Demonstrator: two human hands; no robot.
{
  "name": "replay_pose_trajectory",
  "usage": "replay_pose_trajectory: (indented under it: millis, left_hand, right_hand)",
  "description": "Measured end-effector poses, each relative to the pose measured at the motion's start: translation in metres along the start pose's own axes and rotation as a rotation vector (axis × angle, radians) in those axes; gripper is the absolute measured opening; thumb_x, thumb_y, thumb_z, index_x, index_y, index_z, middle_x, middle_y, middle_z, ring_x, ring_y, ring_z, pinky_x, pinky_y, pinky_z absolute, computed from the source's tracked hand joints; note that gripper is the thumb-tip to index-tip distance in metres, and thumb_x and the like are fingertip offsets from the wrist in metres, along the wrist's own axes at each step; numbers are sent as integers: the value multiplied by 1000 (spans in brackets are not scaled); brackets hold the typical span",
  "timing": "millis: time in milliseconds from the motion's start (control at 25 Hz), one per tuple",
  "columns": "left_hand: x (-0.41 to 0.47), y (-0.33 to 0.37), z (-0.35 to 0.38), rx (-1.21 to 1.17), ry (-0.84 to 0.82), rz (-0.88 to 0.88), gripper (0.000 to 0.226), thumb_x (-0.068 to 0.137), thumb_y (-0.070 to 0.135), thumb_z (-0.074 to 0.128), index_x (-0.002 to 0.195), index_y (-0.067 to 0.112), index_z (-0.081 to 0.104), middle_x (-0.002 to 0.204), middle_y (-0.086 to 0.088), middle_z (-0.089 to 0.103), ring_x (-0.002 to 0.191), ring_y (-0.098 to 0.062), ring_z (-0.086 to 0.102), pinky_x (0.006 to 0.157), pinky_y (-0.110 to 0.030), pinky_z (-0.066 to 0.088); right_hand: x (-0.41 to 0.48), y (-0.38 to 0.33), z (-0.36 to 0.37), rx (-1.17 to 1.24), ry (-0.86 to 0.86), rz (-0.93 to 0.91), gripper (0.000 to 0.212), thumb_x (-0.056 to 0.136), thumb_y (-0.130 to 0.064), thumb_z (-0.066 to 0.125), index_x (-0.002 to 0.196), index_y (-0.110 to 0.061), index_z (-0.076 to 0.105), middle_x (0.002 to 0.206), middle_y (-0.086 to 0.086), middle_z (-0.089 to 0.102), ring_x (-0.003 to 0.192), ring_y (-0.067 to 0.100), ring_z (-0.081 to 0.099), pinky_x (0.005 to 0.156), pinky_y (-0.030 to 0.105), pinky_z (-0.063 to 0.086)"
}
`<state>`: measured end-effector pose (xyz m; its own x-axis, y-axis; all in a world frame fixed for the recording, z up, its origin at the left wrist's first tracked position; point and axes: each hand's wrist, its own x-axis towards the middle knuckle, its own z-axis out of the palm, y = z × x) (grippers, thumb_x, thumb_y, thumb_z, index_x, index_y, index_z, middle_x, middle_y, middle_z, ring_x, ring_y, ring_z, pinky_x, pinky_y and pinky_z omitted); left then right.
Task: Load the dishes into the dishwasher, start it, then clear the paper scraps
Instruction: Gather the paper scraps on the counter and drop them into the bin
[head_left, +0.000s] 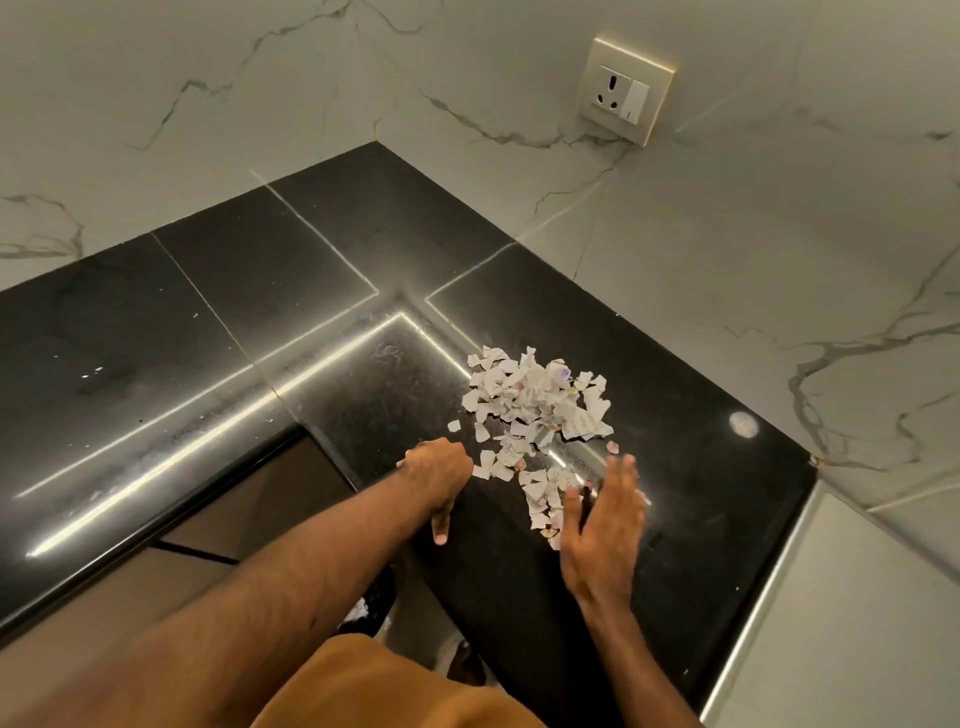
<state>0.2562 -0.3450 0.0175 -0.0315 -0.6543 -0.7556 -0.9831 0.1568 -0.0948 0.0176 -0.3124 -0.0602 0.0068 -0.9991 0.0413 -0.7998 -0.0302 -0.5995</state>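
A heap of torn white paper scraps (535, 405) with printed text lies on the black stone countertop (260, 322), trailing down toward the front edge. My left hand (441, 475) rests on the counter just left of the trail, fingers curled under and thumb pointing down, touching the nearest scrap. My right hand (605, 525) is flat and open with fingers spread, blurred, at the right side of the lower scraps. Neither hand visibly holds paper. No dishes or dishwasher are in view.
Marble-look walls meet at the back corner, with a wall socket and switch (626, 91) on the right wall. The counter's front edge (156, 525) drops to a brown floor on the left. A steel-trimmed end (769, 587) bounds the counter on the right. Something dark with white bits (371, 605) sits below.
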Motion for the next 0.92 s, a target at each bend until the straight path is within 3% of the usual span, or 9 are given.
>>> replay_pose_trajectory:
  millis: [120,280,360,400,480,560,680,800,920]
  left_hand:
    - [2,0,-2,-11,-9,-1,90,61,45,97,133,5,60,127,-10,62,113,-34,65,93,-51,59]
    - [5,2,-2,-15,-19,0,85,65,42,96,132,3,61,124,-11,65,111,-33,67,93,-50,60]
    - [4,2,-1,-15,-1,12,88,63,45,96,132,4,61,122,-9,66,109,-31,67,92,-48,60]
    - [4,1,0,-16,8,16,88,63,47,96,132,4,61,123,-9,66,110,-30,67,92,-47,60]
    - [3,-2,2,-22,21,19,86,64,50,94,131,7,62,123,-7,66,109,-27,66,91,-44,60]
    - [2,-5,5,-40,34,23,85,64,53,93,129,8,63,121,-6,66,107,-25,66,89,-41,60]
    - [0,-6,8,-66,41,15,86,64,54,92,130,9,61,124,-6,64,110,-25,64,89,-39,58]
    - [-2,-6,11,-107,58,0,85,65,53,93,130,10,59,125,-6,62,112,-25,63,92,-39,57]
    - [-3,-8,15,-135,62,-14,83,68,52,91,131,10,58,126,-7,63,114,-26,62,94,-40,57]
  right_hand:
    - [17,13,9,-86,-26,104,78,107,-67,19,166,-20,-2,175,4,-1,161,20,0,130,55,13]
    - [18,-19,30,-69,-210,-95,77,106,-69,12,167,-24,-4,174,-6,-6,160,9,-8,131,43,5]
    - [11,-29,32,-31,-339,-201,73,106,-69,15,167,-31,2,174,-11,1,159,5,-5,130,38,4]
    - [11,-30,28,46,-408,-232,68,107,-69,19,166,-36,10,173,-13,11,159,5,3,130,38,9]
    - [20,-28,12,275,-468,-247,54,108,-64,28,158,-43,35,161,-16,40,151,6,34,122,41,34]
    - [44,-21,-5,375,-296,-226,47,109,-58,31,147,-38,51,145,-13,55,133,7,52,108,40,49]
    - [107,-3,-14,306,-58,-78,61,108,-62,27,157,-27,39,162,-4,40,148,12,37,121,44,36]
    - [155,9,-7,201,-155,16,77,103,-75,18,165,-30,23,172,-5,22,157,12,21,129,50,20]
    - [160,10,6,56,-265,-89,77,103,-75,12,166,-30,18,173,-4,17,158,7,8,131,43,5]
